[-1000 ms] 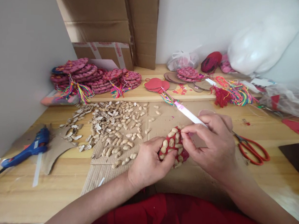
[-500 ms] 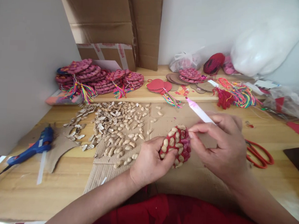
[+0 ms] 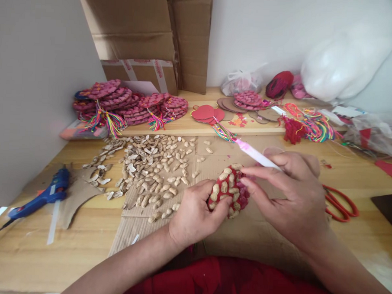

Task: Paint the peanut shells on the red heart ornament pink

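Observation:
A round red piece (image 3: 227, 184) covered with peanut shells is gripped by my left hand (image 3: 198, 210), its thumb lying over the front. Most of its shells are plain tan, while those along the right edge are coloured pink. My right hand (image 3: 289, 192) has a white marker (image 3: 257, 155) tucked between its fingers, the pink-stained end pointing up and left, away from the piece. The thumb and forefinger of that hand are at the piece's upper right edge. Whether they pinch a shell there I cannot make out.
Loose peanut shells (image 3: 159, 162) cover the cardboard sheet (image 3: 140, 224) at left. A blue glue gun (image 3: 46, 194) lies beyond them, and red-handled scissors (image 3: 341, 205) at right. Along the back shelf sit stacked pink shell discs (image 3: 133, 103), red discs (image 3: 207, 114) and coloured tassels (image 3: 320, 126).
My right hand's fingertips have shifted slightly up and left along the piece's edge. The marker has tipped lower and further left. My left hand keeps its hold.

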Demonstrator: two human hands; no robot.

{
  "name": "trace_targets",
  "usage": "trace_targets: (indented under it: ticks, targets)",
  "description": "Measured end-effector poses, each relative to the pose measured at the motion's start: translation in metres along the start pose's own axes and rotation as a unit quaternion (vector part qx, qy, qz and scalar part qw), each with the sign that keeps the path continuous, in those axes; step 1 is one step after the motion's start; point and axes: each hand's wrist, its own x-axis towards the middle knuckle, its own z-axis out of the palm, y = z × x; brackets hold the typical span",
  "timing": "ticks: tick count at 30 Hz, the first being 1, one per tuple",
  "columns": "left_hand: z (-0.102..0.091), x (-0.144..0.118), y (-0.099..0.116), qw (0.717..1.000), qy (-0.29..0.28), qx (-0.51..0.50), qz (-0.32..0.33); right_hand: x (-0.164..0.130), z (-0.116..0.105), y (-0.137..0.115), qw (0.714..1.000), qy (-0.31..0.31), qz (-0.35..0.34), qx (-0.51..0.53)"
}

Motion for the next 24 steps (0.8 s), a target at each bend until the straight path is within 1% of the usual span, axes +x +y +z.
trace_targets:
  ticks: [3,7,11,16,24]
  targets:
    - [0.0002,-0.0012,0.0009,1.000,-0.003,0.006,0.025,0.0010,-0.0003,-0.0042,1.000,-0.014,-0.016,0.003]
    - [0.0003,-0.0034,0.0016,0.999,-0.010,0.013,0.037,0.0020,-0.0012,-0.0043,0.999,-0.011,-0.033,0.009]
    - [0.0001,-0.0044,0.0023,0.999,-0.020,0.015,0.036,0.0011,-0.0010,-0.0046,0.999,-0.002,-0.047,-0.010]
    - [-0.0001,-0.0047,0.0038,0.999,-0.034,0.006,0.036,0.0001,0.0017,-0.0068,0.996,-0.015,-0.067,-0.055]
    - [-0.0002,-0.0050,0.0071,0.999,-0.038,-0.013,0.015,0.0017,0.0030,-0.0101,0.996,0.006,-0.070,-0.047]
